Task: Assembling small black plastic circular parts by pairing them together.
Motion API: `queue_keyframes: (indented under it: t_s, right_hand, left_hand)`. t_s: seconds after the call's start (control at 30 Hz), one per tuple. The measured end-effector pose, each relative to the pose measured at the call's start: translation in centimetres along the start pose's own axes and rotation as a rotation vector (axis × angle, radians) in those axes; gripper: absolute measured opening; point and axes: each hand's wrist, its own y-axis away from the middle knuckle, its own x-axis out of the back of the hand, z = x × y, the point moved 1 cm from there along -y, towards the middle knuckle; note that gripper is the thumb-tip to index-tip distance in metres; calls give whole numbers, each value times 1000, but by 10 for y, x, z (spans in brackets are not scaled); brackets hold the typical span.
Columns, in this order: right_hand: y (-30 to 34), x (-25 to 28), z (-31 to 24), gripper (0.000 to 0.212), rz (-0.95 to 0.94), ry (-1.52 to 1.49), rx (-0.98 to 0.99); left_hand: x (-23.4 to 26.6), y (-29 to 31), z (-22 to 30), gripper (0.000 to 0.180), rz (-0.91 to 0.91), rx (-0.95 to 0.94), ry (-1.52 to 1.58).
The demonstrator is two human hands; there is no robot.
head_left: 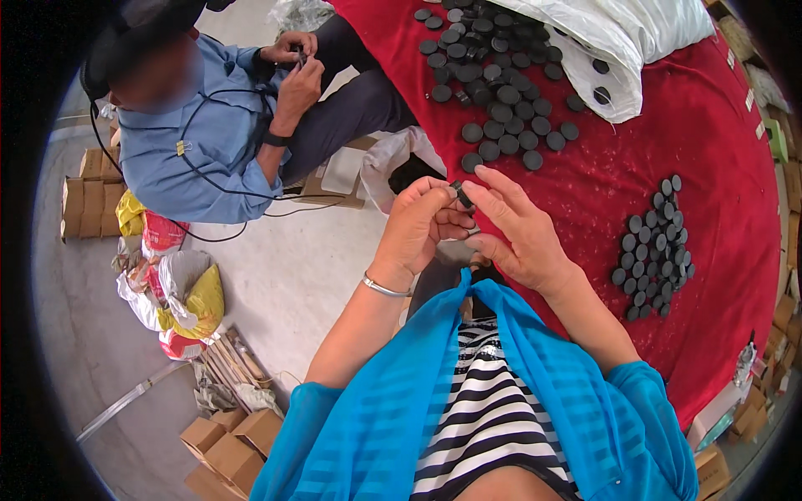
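Between the thumb and fingers of my left hand [424, 219] is a small black round cap [461, 195], held on edge. My right hand [522, 234] is beside it, fingers spread and thumb apart, with a fingertip at the cap's right side. Whether that fingertip presses on it I cannot tell. Beyond my hands, a loose pile of black round caps [505, 113] lies on the red cloth [585, 242] of the table. Off to the right, a tighter group of the same caps [656, 250] lies on the cloth.
A white woven sack [622, 50] lies on the table's far side, caps at its mouth. At left a seated person [209, 150] in blue handles a small dark piece. A plastic bag [393, 163], stuffed sacks [180, 292] and cardboard boxes [234, 455] stand on the floor.
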Motion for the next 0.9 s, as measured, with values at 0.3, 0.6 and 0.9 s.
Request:
queue_keyframes:
  t_s: [0.3, 0.6, 0.9]
  right_hand:
    - [39, -4, 37, 31, -156, 295, -101]
    - [17, -2, 28, 29, -37, 103, -191]
    - [26, -13, 49, 31, -122, 138, -204]
  left_hand:
    - [4, -8, 9, 15, 9, -91, 6]
    - [5, -12, 6, 18, 33, -64, 0]
    - [35, -19, -4, 16, 97, -42, 6]
